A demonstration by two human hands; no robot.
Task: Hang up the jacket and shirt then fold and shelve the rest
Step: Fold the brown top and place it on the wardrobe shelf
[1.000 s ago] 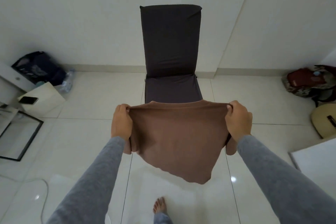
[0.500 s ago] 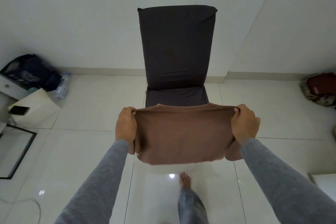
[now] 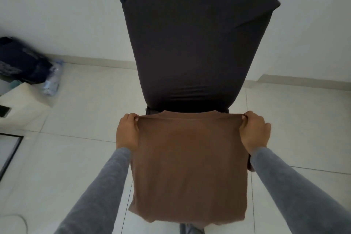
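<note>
Fingers (image 3: 133, 118) of left hand (image 3: 126, 133) and right hand (image 3: 255, 133) pinch the brown top (image 3: 190, 167) before the dark chair (image 3: 197, 47), hiding its seat.

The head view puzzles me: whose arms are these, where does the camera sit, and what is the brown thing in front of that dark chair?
There is no machine here. A person wears a camera on the head that looks forward and down, so you see their own two arms in grey sleeves. The left hand and the right hand each pinch a top corner of a brown garment, which hangs flat between them. Behind it stands a chair in a dark cover. On the tiled floor to the left lie a dark bag and a plastic bottle.
</note>
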